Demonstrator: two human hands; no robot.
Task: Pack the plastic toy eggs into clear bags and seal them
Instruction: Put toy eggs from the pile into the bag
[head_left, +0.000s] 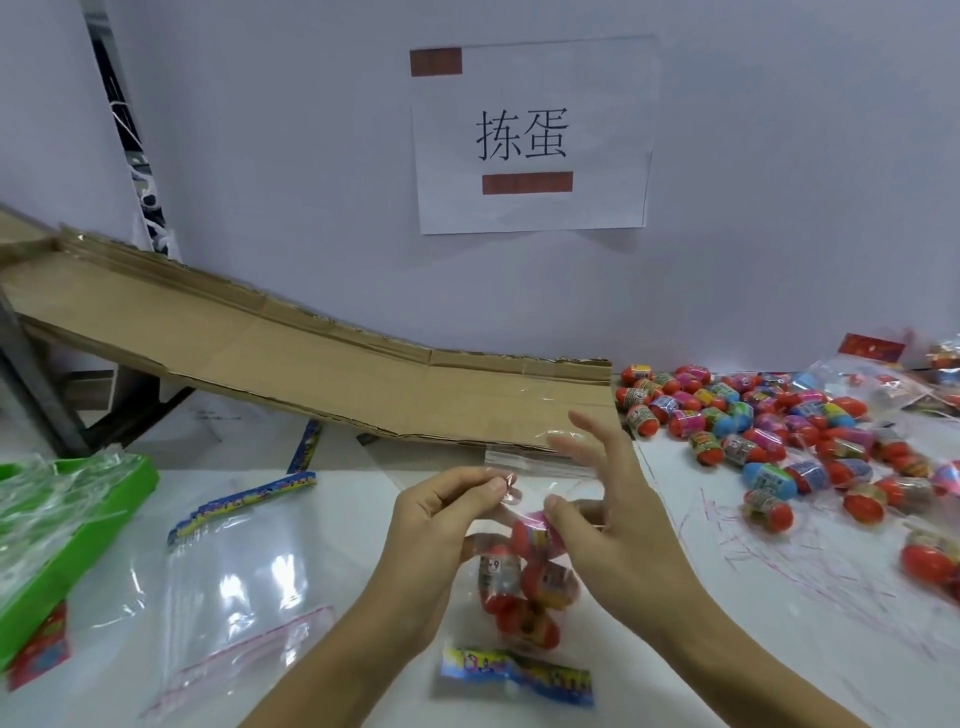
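There is only one view, from a camera sitting on the person's head, looking forward and down. It is hanging close over the white counter, with both forearms reaching in from the bottom edge toward mid-frame. The wall is filling the upper half, its paper sign facing the lens.

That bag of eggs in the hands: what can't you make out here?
- Head view: the egg count in the bag; eggs overlap and the right hand covers the top.
- Whether the bag's strip is sealed; left hand hides part.
- The egg pile runs off the right edge.
- Egg label print is too small.
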